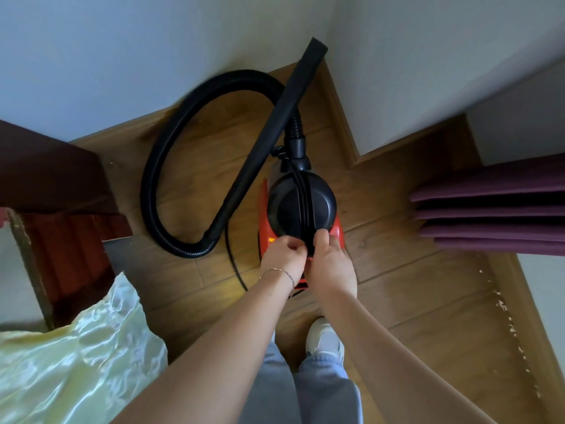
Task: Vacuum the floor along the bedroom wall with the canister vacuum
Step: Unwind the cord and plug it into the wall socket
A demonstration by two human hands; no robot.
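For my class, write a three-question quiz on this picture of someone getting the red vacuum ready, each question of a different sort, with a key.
1. True or false: the black tube stands upright in the person's grip.
2. Multiple choice: both hands are at a) the hose, b) the cord wound over the vacuum, c) the curtain.
3. Fill in: the hose lies in a loop on the ____ floor.

Key
1. False: it lies slanted over the floor, with no hand on it.
2. b: the left hand and right hand pinch the cord at the near edge of the vacuum.
3. wooden
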